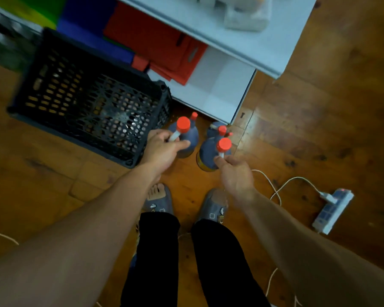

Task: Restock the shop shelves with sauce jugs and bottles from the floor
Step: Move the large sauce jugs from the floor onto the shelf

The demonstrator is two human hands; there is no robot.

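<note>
Forearms (pixel 93 220) reach down. Left jug (pixel 186 140) on floor, just right of crate (pixel 87 103); left hand (pixel 164 149) fingers curled round its handle. Right jug (pixel 207 155) beside it; right hand (pixel 235 173) at handle, grasp blurred, cannot tell. Advise: secure both handles, lift vertically, clear rear jugs (pixel 214 127). Shelf (pixel 220 91) far; cable (pixel 275 191) right.

A black crate (pixel 87 96) stood on the wood floor (pixel 319 129). Red bags (pixel 155 41) lay beyond the crate. A power strip (pixel 333 210) and its cord (pixel 282 185) lay well to the crate's right.
</note>
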